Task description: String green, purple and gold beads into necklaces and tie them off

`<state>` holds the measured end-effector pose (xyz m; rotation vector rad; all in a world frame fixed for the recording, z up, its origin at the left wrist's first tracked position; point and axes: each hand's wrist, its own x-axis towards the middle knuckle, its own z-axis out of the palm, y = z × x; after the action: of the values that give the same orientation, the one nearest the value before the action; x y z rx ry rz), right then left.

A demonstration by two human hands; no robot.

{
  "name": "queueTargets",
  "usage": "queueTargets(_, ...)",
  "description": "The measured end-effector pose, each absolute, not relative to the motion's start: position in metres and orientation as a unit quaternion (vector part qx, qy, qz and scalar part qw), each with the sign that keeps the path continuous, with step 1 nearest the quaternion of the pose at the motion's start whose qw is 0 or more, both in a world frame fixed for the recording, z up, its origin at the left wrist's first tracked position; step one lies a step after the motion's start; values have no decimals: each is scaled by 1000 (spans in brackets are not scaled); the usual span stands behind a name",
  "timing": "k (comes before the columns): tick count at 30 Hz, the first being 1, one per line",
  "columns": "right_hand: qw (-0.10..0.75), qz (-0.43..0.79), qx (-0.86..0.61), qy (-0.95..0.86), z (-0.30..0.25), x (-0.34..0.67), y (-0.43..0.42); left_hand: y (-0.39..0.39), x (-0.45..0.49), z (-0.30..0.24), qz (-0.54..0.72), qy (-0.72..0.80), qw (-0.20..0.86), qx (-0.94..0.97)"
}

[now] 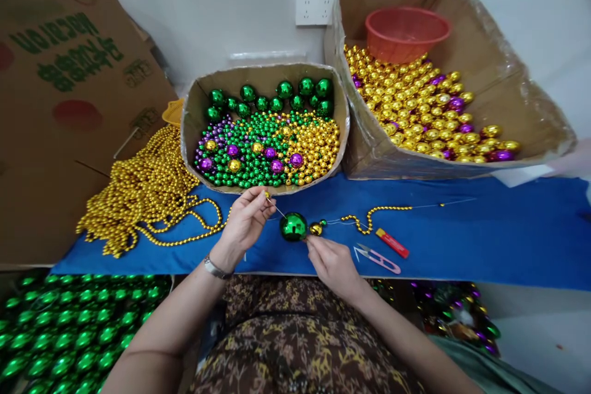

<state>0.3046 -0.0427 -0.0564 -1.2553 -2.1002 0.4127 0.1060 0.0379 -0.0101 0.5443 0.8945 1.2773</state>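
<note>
My left hand is closed, its thumb and fingertips pinching a small gold bead. From those fingertips a thin needle-like wire slants down to a large shiny green bead. At the lower right edge of the green bead, the fingertips of my right hand are pinched together on it; whether they also grip thread is hidden. Just right of it lie a gold bead and a tiny green bead. A thread leads on to a short gold bead chain lying on the blue cloth.
Pink thread snips and a red-and-yellow packet lie right of my hands. Behind stands a box of mixed beads, with a larger box holding gold beads and a red bowl. Gold bead strands are heaped left.
</note>
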Motion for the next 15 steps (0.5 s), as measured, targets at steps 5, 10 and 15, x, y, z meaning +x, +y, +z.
queueTargets(5, 314, 150, -478, -807, -56, 304, -44, 38, 105, -9, 576, 397, 674, 238)
queueTargets(10, 319, 152, -475, -806, -57, 304, -44, 38, 104, -10, 578, 390, 675, 242)
queueTargets(15, 316, 155, -475, -806, -58, 305, -45, 37, 103, -11, 582, 400, 654, 272)
